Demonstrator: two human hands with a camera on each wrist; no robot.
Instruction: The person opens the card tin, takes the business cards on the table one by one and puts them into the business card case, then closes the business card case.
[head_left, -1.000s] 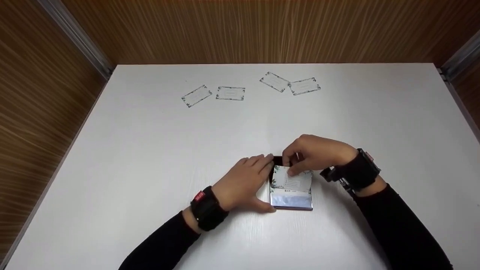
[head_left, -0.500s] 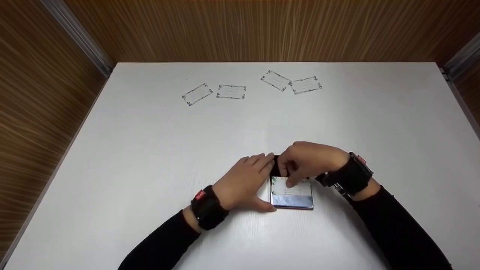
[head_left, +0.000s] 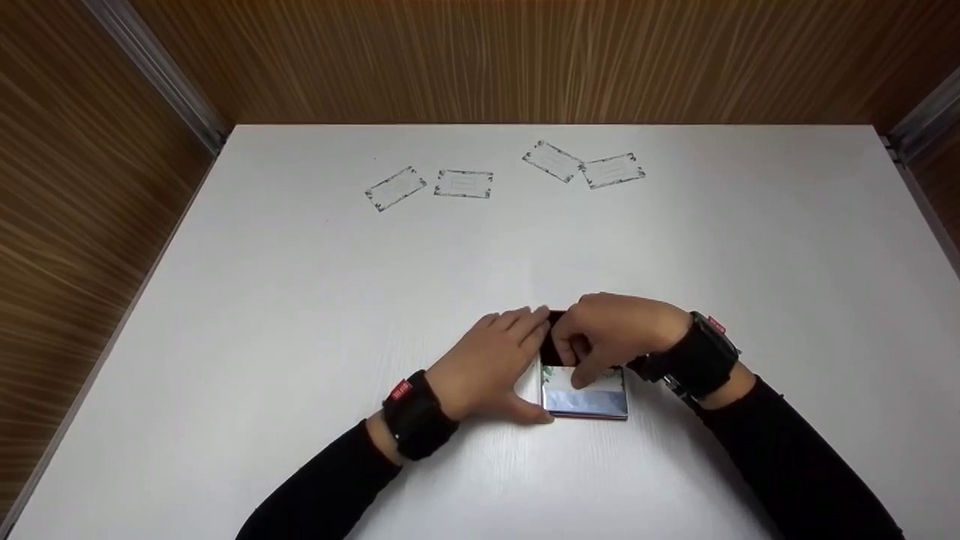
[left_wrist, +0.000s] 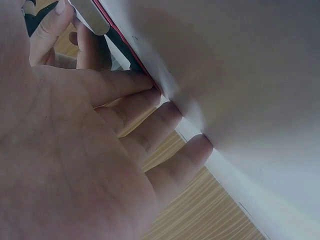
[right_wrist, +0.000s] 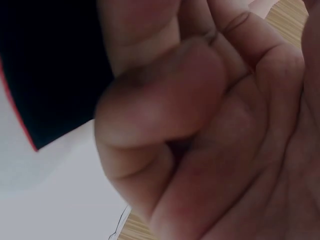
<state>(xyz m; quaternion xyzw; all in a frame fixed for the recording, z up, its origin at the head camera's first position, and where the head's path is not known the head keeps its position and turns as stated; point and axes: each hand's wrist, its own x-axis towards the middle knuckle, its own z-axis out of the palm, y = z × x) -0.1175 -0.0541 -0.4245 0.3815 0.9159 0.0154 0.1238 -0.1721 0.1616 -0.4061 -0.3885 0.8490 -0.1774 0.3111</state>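
Observation:
A flat card holder (head_left: 585,403) lies on the white table in the head view, with a dark upper part and a shiny silver lower band. A white card (head_left: 559,377) with a green leaf border shows above that band, its lower part hidden behind it. My right hand (head_left: 619,326) pinches the card near its top edge, thumb on its face and the other fingers curled. My left hand (head_left: 491,367) rests along the holder's left side with extended fingers, thumb near the lower left corner. In the right wrist view the dark panel (right_wrist: 50,75) has a red edge.
Several white cards with leafy borders lie toward the back of the table, among them a tilted card (head_left: 396,189) and a straighter card (head_left: 463,184). Two more cards (head_left: 613,171) touch at the right. Wood-grain panels (head_left: 510,60) stand behind and at the sides.
My right hand has moved down toward me, sliding the card lower behind the silver band, and less of the card shows. My left hand has stayed in place.

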